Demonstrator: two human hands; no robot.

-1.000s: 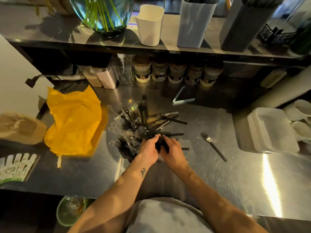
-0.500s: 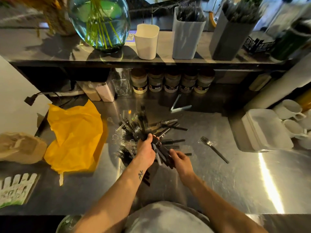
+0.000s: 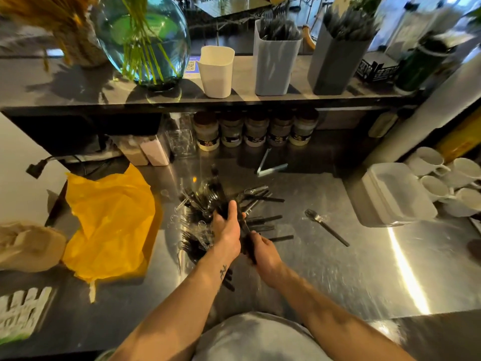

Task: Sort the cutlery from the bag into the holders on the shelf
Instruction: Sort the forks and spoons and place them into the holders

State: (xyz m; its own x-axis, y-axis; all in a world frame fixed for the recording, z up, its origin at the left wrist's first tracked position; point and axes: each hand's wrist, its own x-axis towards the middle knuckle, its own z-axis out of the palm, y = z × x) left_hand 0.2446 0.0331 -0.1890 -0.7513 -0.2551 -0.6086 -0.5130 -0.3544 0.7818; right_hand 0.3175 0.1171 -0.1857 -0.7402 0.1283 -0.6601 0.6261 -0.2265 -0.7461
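Bundle of black cutlery (image 3: 246, 234): a second ago being gathered low in the pile (image 3: 205, 204), now raised from it. Left hand (image 3: 227, 231) is curled round its upper part and right hand (image 3: 264, 250) grips the handles just below. The pile lies just beyond the left hand on the bench (image 3: 338, 269), and the yellow bag (image 3: 109, 222) well out to that hand's left. Judged: one batch ready for the holders (image 3: 276, 69) on the shelf (image 3: 78, 87), far ahead of both hands.

Writing: QR sticker (image 3: 191, 65) by the white holder (image 3: 217, 71). Jar labels (image 3: 253, 139) are too blurred to read.

Left hand (image 3: 227, 230) and right hand (image 3: 266, 254) grip a black cutlery bundle (image 3: 247, 238).
Cutlery pile (image 3: 203, 204) just beyond; yellow bag (image 3: 109, 222) left, lone fork (image 3: 325, 226) right, three holders (image 3: 274, 63) on far shelf (image 3: 65, 84).
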